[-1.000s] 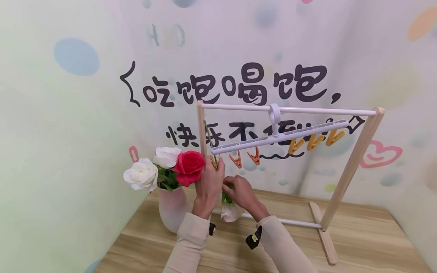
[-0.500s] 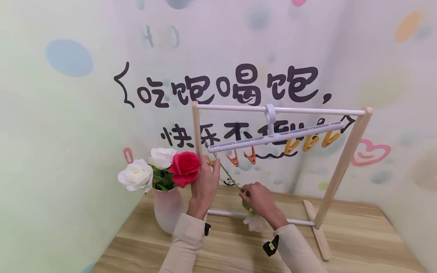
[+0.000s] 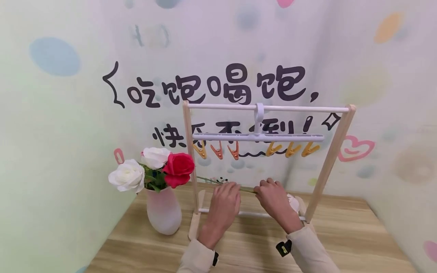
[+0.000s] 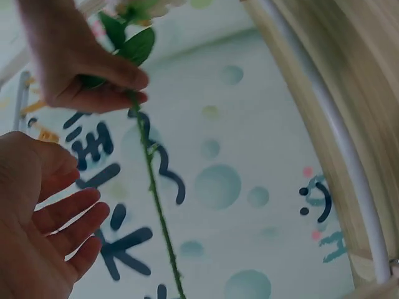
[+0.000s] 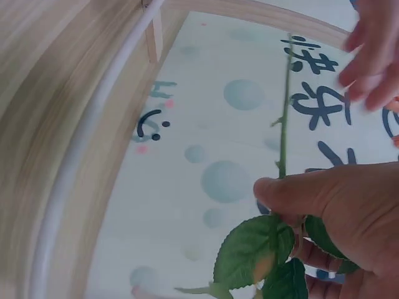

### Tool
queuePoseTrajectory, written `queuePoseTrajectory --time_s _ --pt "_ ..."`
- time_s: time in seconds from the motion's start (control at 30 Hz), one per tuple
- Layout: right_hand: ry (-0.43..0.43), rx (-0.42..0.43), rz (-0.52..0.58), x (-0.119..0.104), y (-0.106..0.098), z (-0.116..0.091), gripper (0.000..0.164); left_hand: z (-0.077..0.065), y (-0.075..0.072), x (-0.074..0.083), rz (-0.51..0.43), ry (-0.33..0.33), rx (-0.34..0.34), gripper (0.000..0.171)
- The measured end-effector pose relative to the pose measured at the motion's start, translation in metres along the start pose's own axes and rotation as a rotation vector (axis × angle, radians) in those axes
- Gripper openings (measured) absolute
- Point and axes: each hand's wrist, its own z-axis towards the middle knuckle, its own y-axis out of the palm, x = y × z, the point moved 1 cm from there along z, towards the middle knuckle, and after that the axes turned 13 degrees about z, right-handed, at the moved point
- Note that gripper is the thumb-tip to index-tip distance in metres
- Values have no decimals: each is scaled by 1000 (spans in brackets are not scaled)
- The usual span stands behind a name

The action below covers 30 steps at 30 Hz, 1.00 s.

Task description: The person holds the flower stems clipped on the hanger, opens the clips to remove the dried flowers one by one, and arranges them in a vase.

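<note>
My right hand (image 3: 273,201) pinches the green stem (image 5: 283,137) of a pale rose (image 3: 293,203) just by its leaves (image 5: 246,249). The stem lies across in front of me, its bare end towards the left. In the head view my wrist hides part of the blossom. My left hand (image 3: 223,206) is beside the stem with its fingers loosely bent; in the left wrist view a gap shows between these fingers (image 4: 72,212) and the stem. Above both hands hangs a white clip hanger (image 3: 225,137) with orange clips (image 3: 217,150) and yellow clips (image 3: 292,150), no flower in them.
A wooden rack (image 3: 327,167) with white rods carries the hanger. Left of it a pale vase (image 3: 164,212) holds a red rose (image 3: 179,168) and white roses (image 3: 127,175). The wooden table (image 3: 358,235) meets a printed wall behind.
The rose's stem has come away from the leftmost clip, and the tilted hanger now hangs level. My left hand has dropped from that clip; my right hand has carried the rose rightward and turned it.
</note>
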Motion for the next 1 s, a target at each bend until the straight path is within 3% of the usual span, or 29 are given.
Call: queuePoseTrajectory --time_s 0.13,0.27,0.37,0.63,0.8,1.0 --pt "-63 40 -62 0 -11 -5 10 -3 12 13 78 117 -124 23" --pt "-104 80 -92 2 -19 -9 16 -2 18 23 116 170 -133 22" --pt "-122 100 -77 3 -24 -11 16 -2 20 29 78 145 -156 19" --pt "-146 90 -36 1 -33 -11 13 -4 14 38 -30 48 -344 18" --pt "-179 108 -21 -3 -35 -13 11 -7 9 37 -117 -13 -368 17" --pt "-196 210 -16 -5 -39 -12 22 -9 3 31 -215 -111 -382 17"
